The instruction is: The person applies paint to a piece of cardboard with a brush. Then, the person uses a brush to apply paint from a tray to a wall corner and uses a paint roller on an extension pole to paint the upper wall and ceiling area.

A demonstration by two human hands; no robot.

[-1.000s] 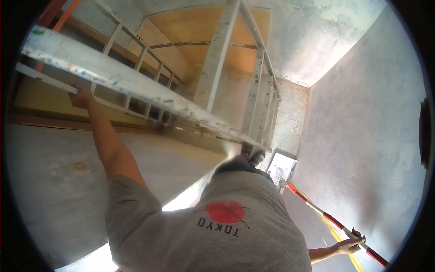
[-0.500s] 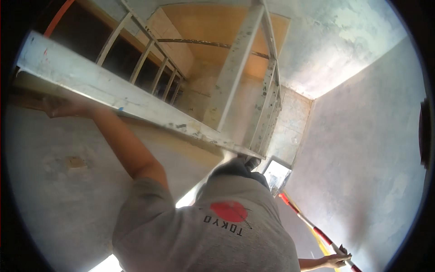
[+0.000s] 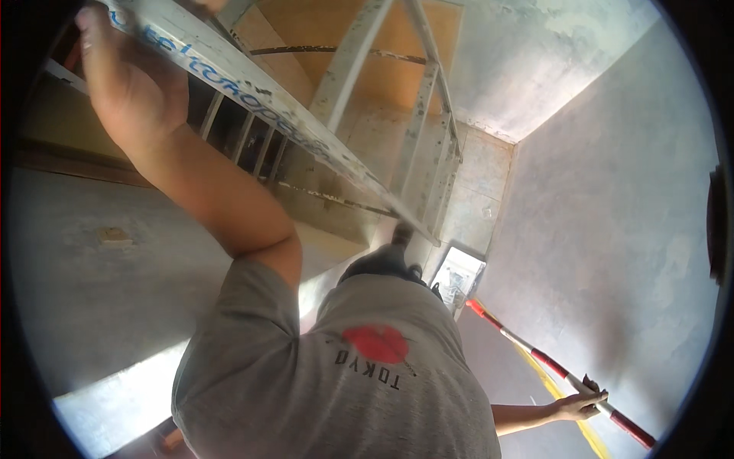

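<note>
Raised since the earlier frame, the left hand (image 3: 138, 93) overlapped the ladder (image 3: 290, 124) at upper left, probably steadying it, its fingers' closure indeterminable; the right hand's (image 3: 579, 405) fingers pinched the striped pole (image 3: 548, 362).

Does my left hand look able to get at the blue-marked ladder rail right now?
Probably yes. Your left hand is raised right by the blue-marked ladder rail, with nothing visible blocking it, though contact is hard to tell. Your right hand holds the red-and-white pole.
</note>
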